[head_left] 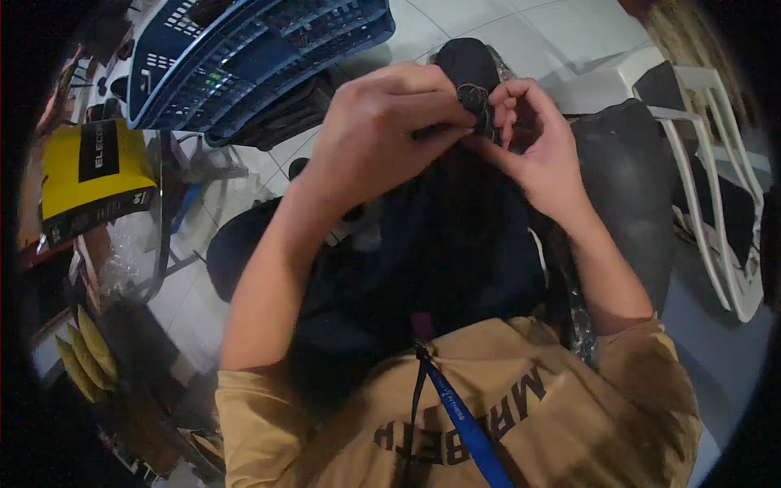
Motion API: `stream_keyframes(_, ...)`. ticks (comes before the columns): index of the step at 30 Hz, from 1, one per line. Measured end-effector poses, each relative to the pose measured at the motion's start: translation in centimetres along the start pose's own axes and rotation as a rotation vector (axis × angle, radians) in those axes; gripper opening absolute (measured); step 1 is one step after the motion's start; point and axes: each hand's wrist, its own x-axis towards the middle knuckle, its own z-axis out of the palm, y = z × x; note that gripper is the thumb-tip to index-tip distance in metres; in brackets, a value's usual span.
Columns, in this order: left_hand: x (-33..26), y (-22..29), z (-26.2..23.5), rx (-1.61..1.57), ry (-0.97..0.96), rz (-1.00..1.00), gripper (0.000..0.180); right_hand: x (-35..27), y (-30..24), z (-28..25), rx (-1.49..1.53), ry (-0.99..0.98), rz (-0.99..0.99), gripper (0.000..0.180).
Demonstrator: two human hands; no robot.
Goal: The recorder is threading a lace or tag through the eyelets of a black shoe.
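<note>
A black, round-ended object (466,63) like a shoe toe lies beyond my lap, at the top centre. At its near end is a small dark piece (470,96) with thin brownish cords or wires looped about it. My left hand (394,122) reaches over from the left, its fingers closed in a pinch against this piece. From the right, my right hand (533,134) curls its fingers at the dark object's edge, thumb and fingertips drawn in. What lies between the right fingertips is too small to make out. Dark cloth covers my lap beneath both hands.
A blue plastic basket (260,61) stands at upper left, above a yellow and black box (98,175). Several yellow, elongated things (87,358) lie at lower left. On the right are a white plastic chair (716,187) and a dark grey padded surface (626,187). A blue lanyard (468,427) hangs down my tan shirt.
</note>
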Motion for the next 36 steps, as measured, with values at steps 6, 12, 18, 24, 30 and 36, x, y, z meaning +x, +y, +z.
stream_keyframes(6,-2.7,-1.7,0.0,-0.558,0.15,-0.401,0.018,2.6,-1.7,-1.0,0.091,-0.104,0.056,0.034)
stream_keyframes(12,-3.4,-2.6,-0.9,-0.537,0.226,-0.417,0.021,5.6,-4.1,-0.3,-0.157,-0.057,-0.055,0.025)
stream_keyframes(18,-2.8,-3.0,-0.3,-0.061,0.207,-0.081,0.051,5.1,-4.8,0.1,-0.515,-0.053,-0.326,0.026)
stream_keyframes(24,-3.0,-2.7,0.2,0.011,0.108,-0.268,0.068,5.4,-6.5,0.2,-0.121,-0.066,-0.054,0.021)
stream_keyframes(30,-3.3,-5.3,0.5,-0.027,0.086,-0.258,0.05,7.7,-5.5,-0.7,-0.013,-0.19,0.112,0.055)
stream_keyframes(36,-3.2,-4.9,1.4,-0.189,0.119,-0.371,0.037,6.3,-7.7,-0.4,-0.412,-0.075,-0.247,0.044)
